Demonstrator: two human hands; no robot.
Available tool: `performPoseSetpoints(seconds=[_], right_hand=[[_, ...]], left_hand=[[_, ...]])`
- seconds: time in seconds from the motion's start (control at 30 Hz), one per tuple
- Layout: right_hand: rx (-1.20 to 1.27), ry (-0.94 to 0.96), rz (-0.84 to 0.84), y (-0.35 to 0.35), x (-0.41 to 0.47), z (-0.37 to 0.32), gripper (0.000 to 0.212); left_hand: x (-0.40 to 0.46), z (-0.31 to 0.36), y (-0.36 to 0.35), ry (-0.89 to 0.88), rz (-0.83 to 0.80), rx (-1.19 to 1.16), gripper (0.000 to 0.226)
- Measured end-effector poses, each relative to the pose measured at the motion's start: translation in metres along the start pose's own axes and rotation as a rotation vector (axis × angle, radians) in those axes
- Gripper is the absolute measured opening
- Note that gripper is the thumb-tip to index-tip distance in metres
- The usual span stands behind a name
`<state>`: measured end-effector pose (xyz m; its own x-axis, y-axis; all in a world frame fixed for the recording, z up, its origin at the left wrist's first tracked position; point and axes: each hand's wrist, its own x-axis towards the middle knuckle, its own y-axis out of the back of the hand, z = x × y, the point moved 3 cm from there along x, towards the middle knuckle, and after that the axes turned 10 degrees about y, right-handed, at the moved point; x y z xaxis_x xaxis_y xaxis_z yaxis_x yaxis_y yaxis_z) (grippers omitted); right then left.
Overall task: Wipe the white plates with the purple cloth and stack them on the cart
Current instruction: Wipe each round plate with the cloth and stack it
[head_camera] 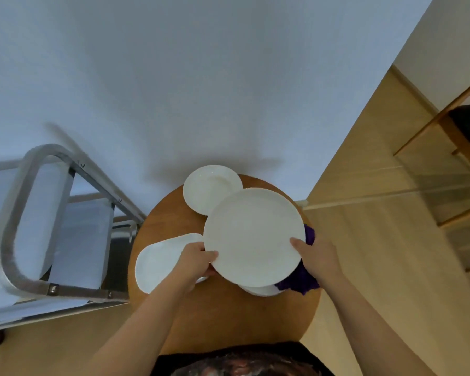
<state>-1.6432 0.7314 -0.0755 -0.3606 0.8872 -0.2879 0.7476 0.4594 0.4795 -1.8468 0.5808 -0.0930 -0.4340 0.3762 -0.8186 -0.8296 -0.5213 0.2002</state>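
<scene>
Now your left hand and right hand grip opposite rims of the large white plate, face tilted toward you, purple cloth beneath your right palm.

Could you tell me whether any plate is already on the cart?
No, the cart holds no plate; the plates sit on the round table.

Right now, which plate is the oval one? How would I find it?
Find the round wooden table beside the metal cart. The oval plate lies flat at the table's left edge, nearest the cart, partly under the left hand. It is the only long plate; the others are round.
</scene>
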Motion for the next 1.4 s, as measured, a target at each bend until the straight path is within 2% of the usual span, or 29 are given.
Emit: performPoseSetpoints(seconds=[0.1,0.2,0.3,0.37,0.47,0.57,0.67,0.8,0.9,1.0,1.13,1.27,1.4], right_hand=[[-0.202,-0.101,-0.090,-0.001,0.015,0.032,0.018],[-0.529,-0.190,-0.241,0.000,0.030,0.054,0.025],[-0.729,-0.250,-0.374,-0.001,0.044,0.066,0.023],[-0.838,-0.279,-0.492,-0.004,0.051,0.071,0.019],[-0.966,-0.301,-0.773,-0.009,0.057,0.075,0.010],[-1.010,-0.320,-1.060,-0.012,0.059,0.070,0.027],[-0.989,-0.381,-1.185,-0.005,0.061,0.061,0.035],[-0.915,-0.462,-1.187,0.010,0.065,0.063,0.046],[-0.862,-0.467,-1.135,0.021,0.070,0.066,0.050],[-0.780,-0.468,-0.985,0.024,0.078,0.060,0.042],[-0.641,-0.393,-0.742,0.010,0.084,0.053,0.027],[-0.536,-0.340,-0.643,-0.011,0.084,0.048,0.018],[-0.530,-0.257,-0.620,-0.027,0.086,0.040,0.020]], left_hand=[[0.017,-0.018,-0.025,0.018,0.083,0.069,0.013],[0.031,-0.035,-0.049,0.094,0.107,0.126,0.009],[0.045,-0.051,-0.065,0.142,0.120,0.150,0.022],[0.050,-0.056,-0.070,0.185,0.133,0.157,0.022],[0.060,-0.059,-0.075,0.209,0.149,0.194,0.017],[0.067,-0.057,-0.078,0.226,0.191,0.175,0.017],[0.074,-0.057,-0.076,0.226,0.229,0.181,0.017],[0.078,-0.056,-0.075,0.219,0.247,0.263,0.016],[0.082,-0.051,-0.072,0.199,0.240,0.513,0.026],[0.085,-0.048,-0.068,0.193,0.219,0.682,0.030],[0.092,-0.046,-0.068,0.216,0.195,0.778,0.030],[0.093,-0.044,-0.064,0.216,0.187,0.861,0.029],[0.096,-0.041,-0.061,0.241,0.164,0.872,0.032]])
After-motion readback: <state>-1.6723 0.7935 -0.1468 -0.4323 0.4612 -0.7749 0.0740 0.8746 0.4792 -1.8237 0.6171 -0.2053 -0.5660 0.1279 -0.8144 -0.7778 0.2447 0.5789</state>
